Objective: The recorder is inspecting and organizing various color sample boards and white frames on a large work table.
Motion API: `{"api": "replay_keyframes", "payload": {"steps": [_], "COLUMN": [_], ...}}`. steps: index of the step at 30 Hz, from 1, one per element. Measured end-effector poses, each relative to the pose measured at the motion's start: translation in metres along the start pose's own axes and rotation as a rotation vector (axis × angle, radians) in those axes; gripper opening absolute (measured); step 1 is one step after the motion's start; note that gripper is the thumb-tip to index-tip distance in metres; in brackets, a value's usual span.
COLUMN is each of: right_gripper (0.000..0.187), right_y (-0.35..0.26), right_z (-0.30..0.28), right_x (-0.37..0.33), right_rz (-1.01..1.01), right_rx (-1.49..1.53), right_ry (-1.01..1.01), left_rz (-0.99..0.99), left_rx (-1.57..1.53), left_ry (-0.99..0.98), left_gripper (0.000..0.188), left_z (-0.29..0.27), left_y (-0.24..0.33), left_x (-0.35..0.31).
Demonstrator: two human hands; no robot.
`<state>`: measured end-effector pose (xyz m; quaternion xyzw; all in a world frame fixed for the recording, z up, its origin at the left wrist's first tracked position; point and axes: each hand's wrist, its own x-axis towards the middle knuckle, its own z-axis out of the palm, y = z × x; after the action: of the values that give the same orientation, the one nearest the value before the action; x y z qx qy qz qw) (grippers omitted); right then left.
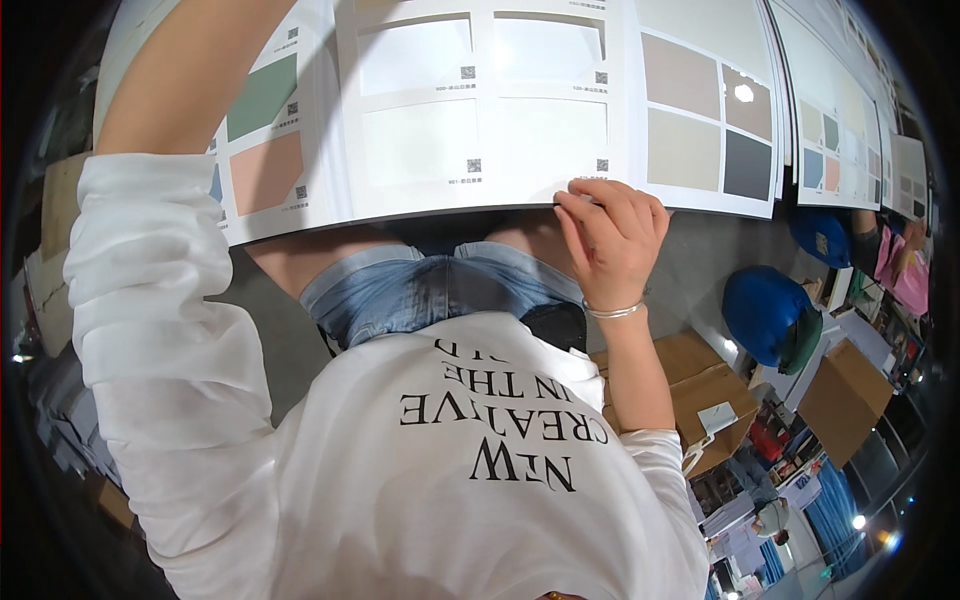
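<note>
A large white colour sample board (336,185) lies across the far side, over my lap. Rows of rectangular swatches cover it, among them a green swatch (263,97), a pink swatch (266,172) and a dark grey swatch (747,165). At its near edge, right of the middle, is my right hand (615,240). The fingers are bent, with thumb and forefinger closed on that edge. My left forearm (190,85) reaches over the board's left part and leaves the picture at the top, so my left hand is out of sight.
More sample boards (840,150) lie in a row to the right. On the floor at my right are an open cardboard box (685,375) and a blue rounded object (765,312). Another person (772,520) is far off at the lower right. A pink item (903,275) shows near the right rim.
</note>
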<state>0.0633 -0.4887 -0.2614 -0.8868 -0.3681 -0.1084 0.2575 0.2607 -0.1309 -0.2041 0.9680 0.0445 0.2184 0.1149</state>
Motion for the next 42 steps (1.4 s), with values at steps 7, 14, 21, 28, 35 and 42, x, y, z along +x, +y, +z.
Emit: {"api": "replay_keyframes", "payload": {"steps": [7, 14, 21, 28, 35, 42], "right_gripper": [0.013, 0.008, 0.024, 0.06, 0.058, 0.053], "right_y": [-0.001, -0.004, -0.011, -0.027, -0.007, 0.006], "right_z": [0.001, -0.001, -0.004, 0.007, 0.03, 0.064], "right_x": [0.005, 0.009, 0.008, 0.013, 0.07, 0.126], "right_rz": [-0.037, -0.006, -0.008, -0.13, -0.204, -0.173], "right_rx": [-0.062, -0.048, -0.045, 0.022, -0.15, -0.243], "right_ry": [-0.016, -0.072, -0.138, -0.434, -0.402, -0.339], "left_rz": [-0.036, -0.027, -0.035, -0.134, -0.093, -0.103], "left_rx": [-0.016, -0.035, -0.047, -0.654, -0.065, -0.006], "left_ry": [0.004, 0.021, 0.045, -0.366, 0.033, 0.006], "left_gripper": [0.026, 0.025, 0.023, 0.022, 0.019, 0.019], "left_z": [0.0, 0.008, 0.013, -0.015, 0.017, 0.026], "left_y": [0.007, 0.003, 0.002, -0.004, 0.01, 0.009], "left_x": [-0.003, -0.004, -0.009, -0.003, -0.015, -0.016]}}
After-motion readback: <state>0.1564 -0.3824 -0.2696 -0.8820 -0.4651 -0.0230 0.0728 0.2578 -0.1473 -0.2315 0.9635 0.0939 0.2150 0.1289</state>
